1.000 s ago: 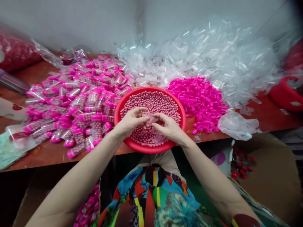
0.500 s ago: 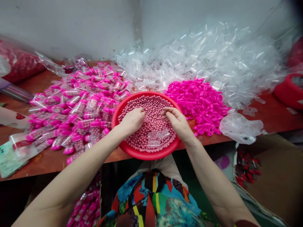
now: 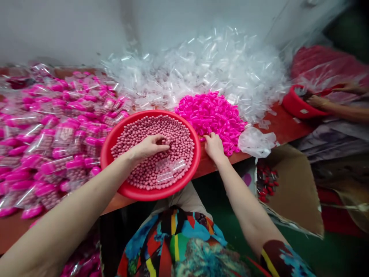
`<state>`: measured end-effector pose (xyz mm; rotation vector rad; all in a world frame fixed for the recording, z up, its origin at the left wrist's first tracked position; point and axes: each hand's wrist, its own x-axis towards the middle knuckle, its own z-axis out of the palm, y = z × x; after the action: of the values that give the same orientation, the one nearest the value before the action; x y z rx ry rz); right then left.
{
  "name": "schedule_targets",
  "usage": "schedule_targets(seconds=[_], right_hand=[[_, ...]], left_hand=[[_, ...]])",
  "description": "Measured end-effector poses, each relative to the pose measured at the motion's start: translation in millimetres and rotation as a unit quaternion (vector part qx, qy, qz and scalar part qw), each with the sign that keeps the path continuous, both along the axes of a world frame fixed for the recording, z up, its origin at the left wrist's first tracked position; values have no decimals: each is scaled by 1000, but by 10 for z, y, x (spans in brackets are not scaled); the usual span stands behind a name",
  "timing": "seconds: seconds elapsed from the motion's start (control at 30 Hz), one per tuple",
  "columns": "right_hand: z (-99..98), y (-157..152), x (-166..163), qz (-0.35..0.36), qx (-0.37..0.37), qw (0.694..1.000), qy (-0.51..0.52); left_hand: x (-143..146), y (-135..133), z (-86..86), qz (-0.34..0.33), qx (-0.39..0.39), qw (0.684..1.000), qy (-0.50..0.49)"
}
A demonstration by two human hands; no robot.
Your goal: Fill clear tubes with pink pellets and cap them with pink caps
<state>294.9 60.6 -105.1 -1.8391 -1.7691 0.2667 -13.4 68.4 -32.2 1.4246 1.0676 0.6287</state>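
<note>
A red plastic basin (image 3: 148, 194) full of small pink beads (image 3: 147, 173) stands at the table's front edge. Over the beads is my left hand (image 3: 150, 146), its fingers curled towards the thumb; what they hold is hidden. Two or three clear plastic containers (image 3: 170, 171) lie on the beads nearer to me. My right hand (image 3: 214, 147) is right of the basin, fingers bent down at the near left edge of a heap of bright pink plastic caps (image 3: 216, 113). Whatever is between those fingertips is hidden.
Clear empty containers (image 3: 201, 65) are heaped at the back. Bead-filled, pink-capped containers (image 3: 69, 134) cover the left. A crumpled plastic bag (image 3: 256, 142) lies right of the caps, above a cardboard box (image 3: 294, 188). Another person's hands (image 3: 319, 102) work at a second red basin (image 3: 301, 107).
The view has swung right. My right hand has left the bead basin and reached the pink caps. My left hand stays over the beads. The other person's hands have come into view.
</note>
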Motion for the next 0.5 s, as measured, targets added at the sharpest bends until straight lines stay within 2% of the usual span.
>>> schedule_targets(seconds=[0.1,0.2,0.37,0.5], right_hand=[[-14,28,-90,5,1,1000,9],[60,54,-88,12,8,999,50],[379,46,-239,-24,84,986,139],[652,-131,-752,-36,173,964,199]], left_hand=[[-120,-182,194,46,-60,994,-83],[-188,-396,285,80,-132,974,-164],[-166,-657,324,163,-214,919,-287],[-35,-757,302,197,-244,890,-332]])
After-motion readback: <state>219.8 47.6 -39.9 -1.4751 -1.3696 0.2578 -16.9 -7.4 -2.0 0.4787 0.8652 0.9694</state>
